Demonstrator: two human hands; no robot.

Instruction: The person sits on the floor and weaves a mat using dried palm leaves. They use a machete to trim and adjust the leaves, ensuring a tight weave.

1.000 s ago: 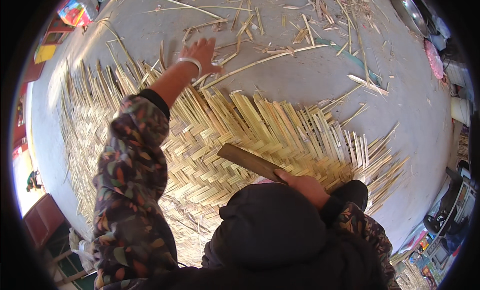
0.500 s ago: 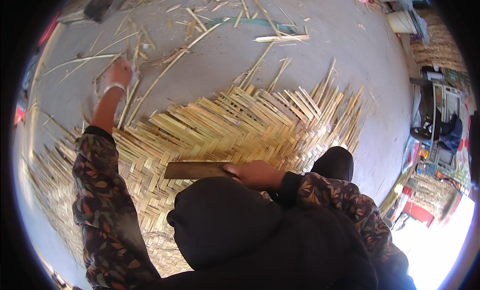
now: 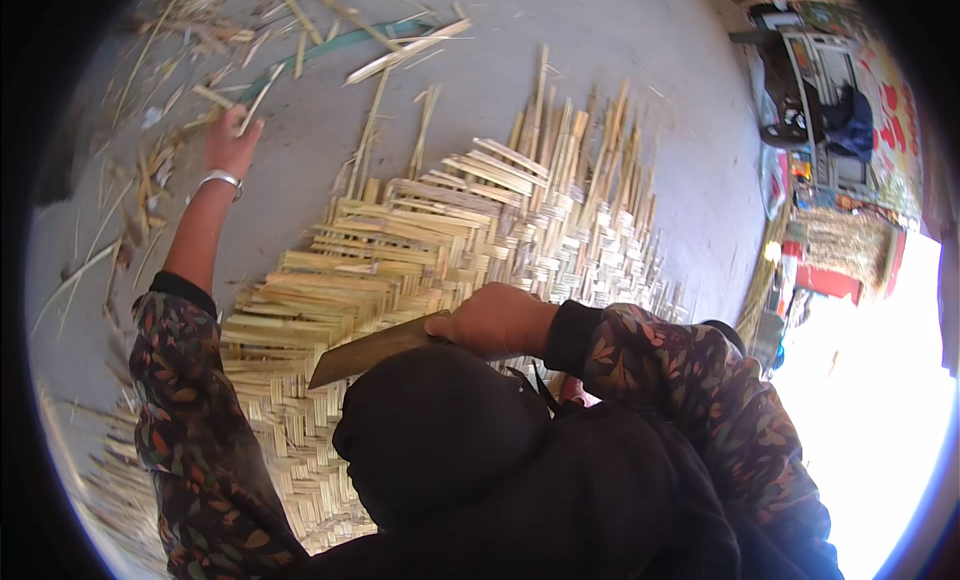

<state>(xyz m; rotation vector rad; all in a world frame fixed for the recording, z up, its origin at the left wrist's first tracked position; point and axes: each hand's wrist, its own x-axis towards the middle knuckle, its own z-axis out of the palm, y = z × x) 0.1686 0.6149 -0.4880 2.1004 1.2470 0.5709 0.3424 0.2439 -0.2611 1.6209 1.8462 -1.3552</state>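
My left hand (image 3: pixel 230 148), a bracelet at its wrist, reaches far out to the left. Its thumb and fingers close round the lower end of a pale split strip (image 3: pixel 262 97), which points up and away. My right hand (image 3: pixel 490 320) grips a broad, flat, dark-brown blade (image 3: pixel 370 352) like a cleaver, held low over the woven mat (image 3: pixel 400 248); the fingers' far side is hidden. The mat has a herringbone weave of yellowish strips, with loose uneven ends along its far and right edges. My dark knee (image 3: pixel 440 440) hides part of it.
Loose strips and scraps (image 3: pixel 215 20) litter the grey floor (image 3: pixel 560 40) at the far left. A green strip (image 3: pixel 340 42) lies among them, with a wide split piece (image 3: pixel 410 52) close by. A cart-like vehicle (image 3: pixel 825 90) and straw bundles (image 3: pixel 840 235) stand at the right.
The view has turned and shifted, so the mat and floor scraps appear moved. My left hand now has a pale strip between its fingers. The blade in my right hand has tilted, its free end lower.
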